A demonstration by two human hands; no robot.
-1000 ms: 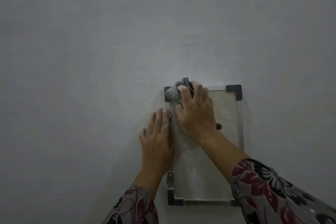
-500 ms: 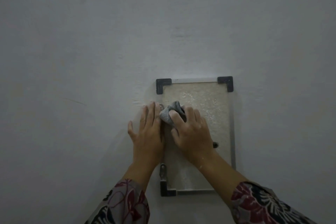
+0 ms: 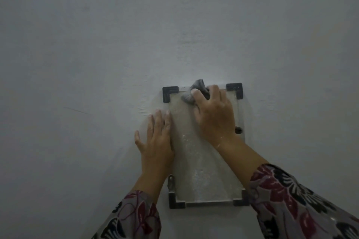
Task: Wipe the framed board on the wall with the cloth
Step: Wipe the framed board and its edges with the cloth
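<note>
A small framed board (image 3: 202, 172) with a dusty pale face and dark corner brackets hangs on the grey wall. My right hand (image 3: 215, 116) presses a crumpled grey cloth (image 3: 191, 93) against the board's top edge, between the two upper brackets. My left hand (image 3: 157, 141) lies flat with fingers together on the wall, its fingers along the board's left edge. White specks speckle the lower half of the board. My right forearm crosses the board's right side and hides the lower right corner.
The plain grey wall (image 3: 97, 64) fills the view around the board. A small metal hanger tab (image 3: 171, 181) sits at the frame's lower left, and a dark hole (image 3: 238, 129) shows on its right edge. Patterned sleeves cover both forearms.
My right hand has slid the cloth from the board's left middle up to the top edge, more toward the centre. My left hand has stayed by the left edge.
</note>
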